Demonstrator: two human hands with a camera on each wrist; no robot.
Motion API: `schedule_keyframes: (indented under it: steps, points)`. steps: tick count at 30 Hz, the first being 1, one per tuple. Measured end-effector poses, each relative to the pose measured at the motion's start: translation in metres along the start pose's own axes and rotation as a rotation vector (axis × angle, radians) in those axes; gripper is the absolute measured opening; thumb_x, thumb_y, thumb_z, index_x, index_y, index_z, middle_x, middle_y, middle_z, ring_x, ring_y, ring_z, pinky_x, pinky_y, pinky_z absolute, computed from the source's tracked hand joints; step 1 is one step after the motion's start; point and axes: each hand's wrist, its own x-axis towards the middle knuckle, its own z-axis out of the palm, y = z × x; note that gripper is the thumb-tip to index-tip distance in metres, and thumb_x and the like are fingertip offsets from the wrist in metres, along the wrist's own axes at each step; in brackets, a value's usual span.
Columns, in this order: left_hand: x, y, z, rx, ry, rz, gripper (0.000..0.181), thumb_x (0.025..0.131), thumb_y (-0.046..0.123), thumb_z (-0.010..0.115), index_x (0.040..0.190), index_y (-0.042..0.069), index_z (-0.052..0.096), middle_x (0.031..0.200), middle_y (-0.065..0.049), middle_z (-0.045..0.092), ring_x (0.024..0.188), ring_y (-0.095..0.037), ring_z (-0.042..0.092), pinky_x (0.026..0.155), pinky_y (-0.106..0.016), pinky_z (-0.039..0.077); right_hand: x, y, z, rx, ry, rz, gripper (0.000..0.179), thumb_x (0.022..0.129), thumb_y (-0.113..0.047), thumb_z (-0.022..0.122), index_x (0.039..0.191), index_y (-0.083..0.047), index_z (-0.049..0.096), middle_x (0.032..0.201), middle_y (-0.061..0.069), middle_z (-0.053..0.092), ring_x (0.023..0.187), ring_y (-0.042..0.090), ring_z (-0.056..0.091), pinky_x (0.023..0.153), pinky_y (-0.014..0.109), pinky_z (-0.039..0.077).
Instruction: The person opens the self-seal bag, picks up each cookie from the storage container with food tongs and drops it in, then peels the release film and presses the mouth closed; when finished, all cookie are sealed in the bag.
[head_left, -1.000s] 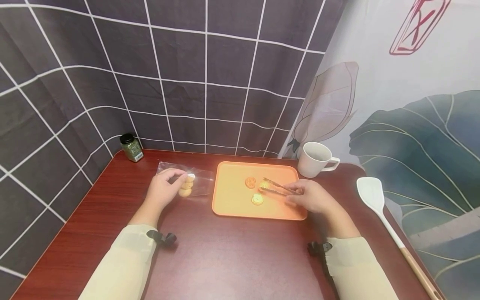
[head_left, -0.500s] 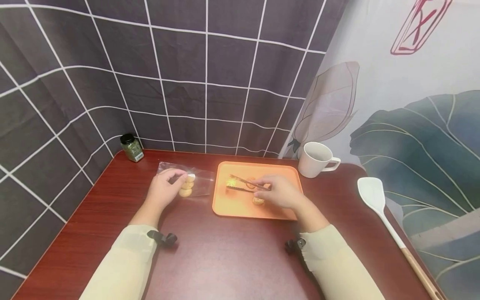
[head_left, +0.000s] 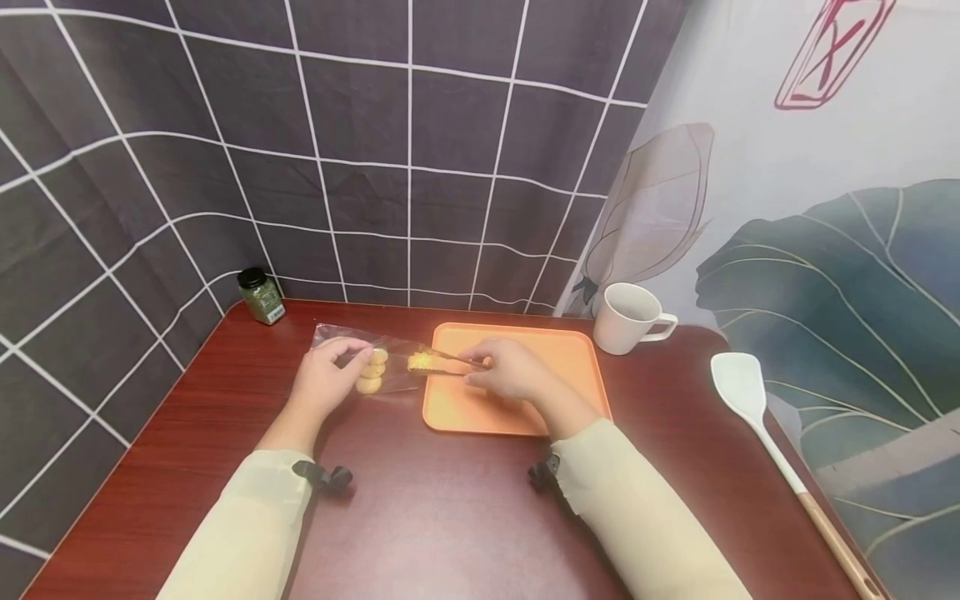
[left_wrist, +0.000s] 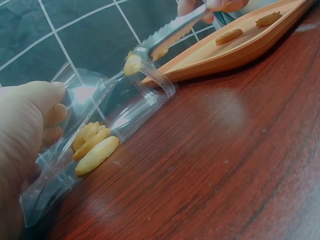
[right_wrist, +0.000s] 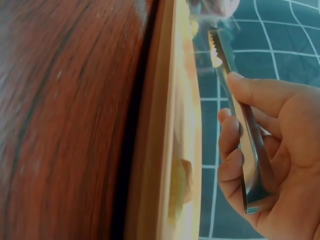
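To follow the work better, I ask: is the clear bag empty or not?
Not empty: the left wrist view shows cookies inside the clear bag, visible through its film, while the left hand holds it.

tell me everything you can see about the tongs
The tongs look like shiny silver metal: two long, narrow arms joined by a bend at the back, with toothed edges near the tips. The right hand grips them along the arms. They reach past the left edge of the orange tray, tips toward the left hand, pinching a cookie at the mouth of the clear bag. Whether the tips touch the bag is unclear.
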Motion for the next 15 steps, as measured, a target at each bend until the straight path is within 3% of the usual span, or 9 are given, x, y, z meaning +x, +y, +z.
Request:
schedule_keyframes:
  steps: [6, 12, 15]
  points:
    - [0.0, -0.001, 0.0, 0.008, 0.0, 0.004, 0.021, 0.102, 0.028, 0.074, 0.114, 0.012, 0.081, 0.121, -0.011, 0.081, 0.119, -0.032, 0.072, 0.102, -0.05, 0.053, 0.014, -0.009, 0.008, -0.019, -0.035, -0.02, 0.037, 0.094, -0.025, 0.084, 0.13, -0.021, 0.078, 0.13, 0.002, 0.077, 0.122, 0.02, 0.068, 0.109, 0.043, 0.054]
    - [0.0, 0.0, 0.0, 0.002, -0.003, 0.005, 0.021, 0.102, 0.029, 0.074, 0.113, 0.013, 0.081, 0.121, -0.011, 0.08, 0.121, -0.032, 0.071, 0.104, -0.05, 0.052, 0.026, -0.019, 0.015, -0.036, -0.062, -0.065, 0.037, 0.093, -0.025, 0.084, 0.129, -0.017, 0.078, 0.121, 0.003, 0.078, 0.108, 0.019, 0.069, 0.101, 0.039, 0.056]
    - [0.0, 0.0, 0.0, 0.005, -0.004, 0.006, 0.02, 0.102, 0.03, 0.074, 0.112, 0.013, 0.081, 0.121, -0.01, 0.08, 0.122, -0.032, 0.071, 0.104, -0.051, 0.052, 0.031, -0.025, 0.019, -0.042, -0.081, -0.092, 0.039, 0.094, -0.025, 0.083, 0.131, -0.016, 0.077, 0.123, 0.003, 0.077, 0.109, 0.018, 0.068, 0.103, 0.038, 0.056]
